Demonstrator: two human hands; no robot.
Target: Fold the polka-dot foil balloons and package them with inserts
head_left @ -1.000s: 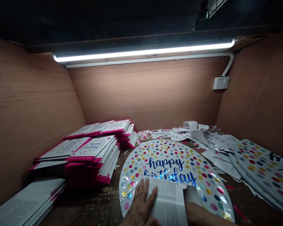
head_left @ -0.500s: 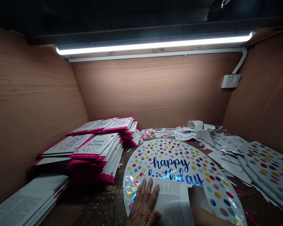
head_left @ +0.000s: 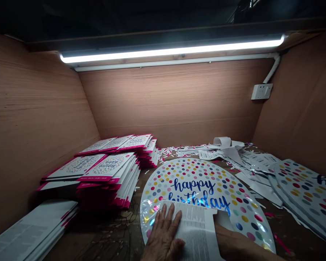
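Observation:
My left hand [head_left: 164, 232] lies flat, fingers stretched, on a white printed paper packet [head_left: 199, 228] covered in fine text. The packet rests on a round foil balloon [head_left: 187, 174] with coloured dots and blue "happy birthday" lettering. From the right, my right hand [head_left: 224, 237] reaches in at the packet's side edge. Only its wrist and forearm show; the fingers are hidden behind the packet's printed face, so I cannot see whether they hold anything. A greyish flap [head_left: 225, 219] sticks out beside the wrist.
Stacks of pink-edged birthday packets [head_left: 108, 166] stand at the left, with more white packets [head_left: 35, 228] nearer me. At the right lie flat dotted balloons [head_left: 301, 192] and loose paper strips [head_left: 255, 163]. Paper scraps litter the back. Wooden walls enclose three sides under a lit tube [head_left: 174, 50].
My right hand has slid further left into the packet, and more of the forearm shows. The left hand stays flat on it. The whole view has shifted slightly.

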